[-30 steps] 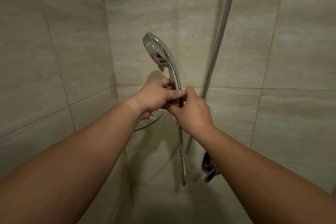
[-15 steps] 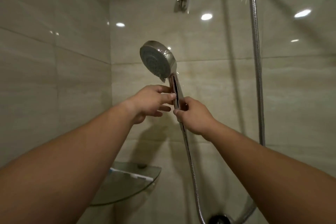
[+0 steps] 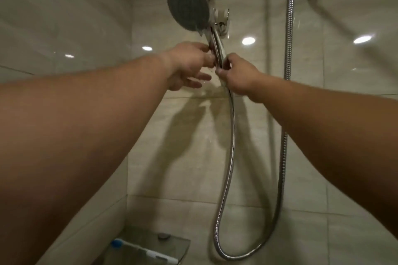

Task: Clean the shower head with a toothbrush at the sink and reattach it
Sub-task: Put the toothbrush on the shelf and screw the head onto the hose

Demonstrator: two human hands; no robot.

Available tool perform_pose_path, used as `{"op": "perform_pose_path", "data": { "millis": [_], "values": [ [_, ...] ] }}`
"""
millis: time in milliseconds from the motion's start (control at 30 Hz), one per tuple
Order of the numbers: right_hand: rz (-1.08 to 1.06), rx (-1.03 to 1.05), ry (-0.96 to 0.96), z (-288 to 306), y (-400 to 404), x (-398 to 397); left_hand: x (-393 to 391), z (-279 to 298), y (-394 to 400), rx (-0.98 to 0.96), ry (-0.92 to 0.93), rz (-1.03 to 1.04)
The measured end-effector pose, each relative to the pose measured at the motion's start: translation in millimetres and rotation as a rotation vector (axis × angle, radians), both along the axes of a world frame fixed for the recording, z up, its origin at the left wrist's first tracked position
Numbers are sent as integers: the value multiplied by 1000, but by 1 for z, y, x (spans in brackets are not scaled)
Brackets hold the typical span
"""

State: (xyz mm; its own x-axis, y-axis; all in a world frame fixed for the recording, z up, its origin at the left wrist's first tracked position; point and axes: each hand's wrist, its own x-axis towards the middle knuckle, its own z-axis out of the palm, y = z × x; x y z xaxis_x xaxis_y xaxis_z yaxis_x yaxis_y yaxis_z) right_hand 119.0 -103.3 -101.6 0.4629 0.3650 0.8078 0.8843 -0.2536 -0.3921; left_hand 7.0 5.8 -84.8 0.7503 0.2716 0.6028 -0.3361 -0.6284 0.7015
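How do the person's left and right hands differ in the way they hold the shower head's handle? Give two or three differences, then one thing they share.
The left hand touches the handle higher up; the right hand sits lower, where the hose begins. The left hand's lower fingers spread loose; the right hand is closed in a fist. The left hand reaches from the left side, the right from the right. Both are bare and raised towards the shower head.

No text, label, brand, number or sign can be read anywhere in the view.
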Motion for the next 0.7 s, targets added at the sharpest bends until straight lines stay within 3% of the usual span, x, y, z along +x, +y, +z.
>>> {"op": "perform_pose_path", "data": {
  "millis": [167,700],
  "values": [
    [45,47,-64,57,5,8,11,43,4,6,-44,-3],
    [60,191,-220,139,12,1,25,109,4,56,-235,34]
  ]
}}
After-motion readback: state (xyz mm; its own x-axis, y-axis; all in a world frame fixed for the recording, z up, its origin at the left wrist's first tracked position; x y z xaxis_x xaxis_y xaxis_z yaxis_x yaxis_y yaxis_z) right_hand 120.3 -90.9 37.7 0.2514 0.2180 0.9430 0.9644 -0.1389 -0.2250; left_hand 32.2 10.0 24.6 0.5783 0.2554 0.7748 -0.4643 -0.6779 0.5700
